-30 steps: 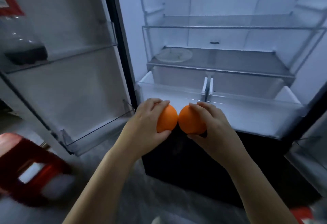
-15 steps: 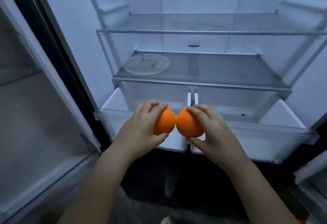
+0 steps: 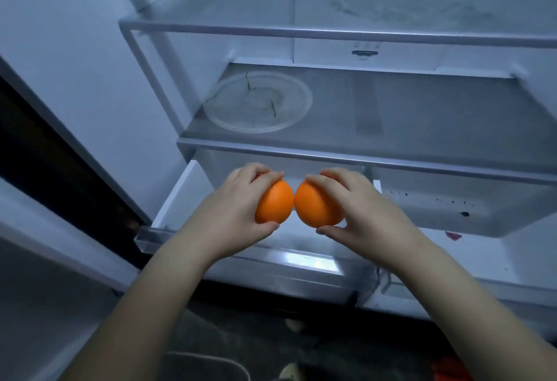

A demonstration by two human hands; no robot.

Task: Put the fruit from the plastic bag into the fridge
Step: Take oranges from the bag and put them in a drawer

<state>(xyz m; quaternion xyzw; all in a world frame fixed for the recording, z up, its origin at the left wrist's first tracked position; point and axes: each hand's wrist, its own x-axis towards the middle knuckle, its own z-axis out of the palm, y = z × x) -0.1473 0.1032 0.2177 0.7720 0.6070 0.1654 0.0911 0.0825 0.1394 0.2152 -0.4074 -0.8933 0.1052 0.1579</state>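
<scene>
You are looking at a dim, bluish picture: the pale fridge (image 3: 90,49) interior is brightest, and the floor (image 3: 256,320) is near black. Glare streaks the drawer front (image 3: 310,260). The shelf (image 3: 422,115) edges bow toward the borders — wide-angle distortion — and detail is soft.

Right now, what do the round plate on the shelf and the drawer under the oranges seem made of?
Plate: probably clear glass, the shelf shows through it. Drawer: probably frosted white plastic, glossy; light glints on its front rim.
</scene>
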